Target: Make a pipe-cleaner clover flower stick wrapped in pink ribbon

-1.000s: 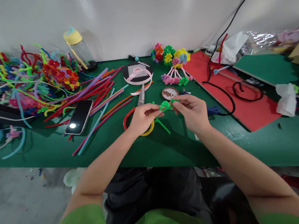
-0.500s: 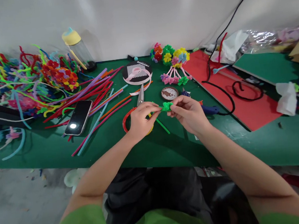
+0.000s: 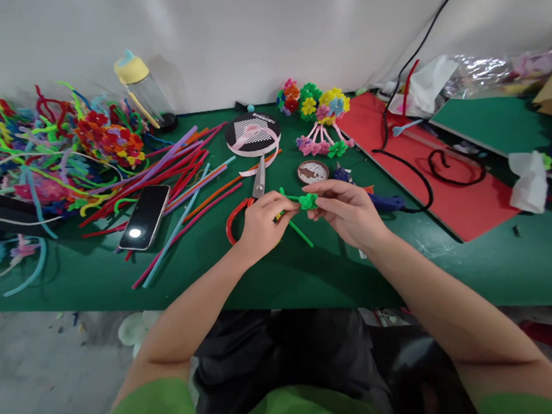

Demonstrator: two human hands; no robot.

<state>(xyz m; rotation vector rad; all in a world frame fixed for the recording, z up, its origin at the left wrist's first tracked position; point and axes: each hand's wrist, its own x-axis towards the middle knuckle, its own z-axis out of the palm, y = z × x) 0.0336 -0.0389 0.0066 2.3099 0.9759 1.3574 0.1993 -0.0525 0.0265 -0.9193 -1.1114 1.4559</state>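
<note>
green table (image 3: pixel 283 278): both hands pinch green pipe cleaner (image 3: pixel 307 200).

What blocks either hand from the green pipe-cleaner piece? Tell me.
Nothing visible does. The left hand and the right hand both pinch the green pipe-cleaner piece directly, held above the table. The scissors lie flat on the table under and beyond the left hand, not between.
</note>
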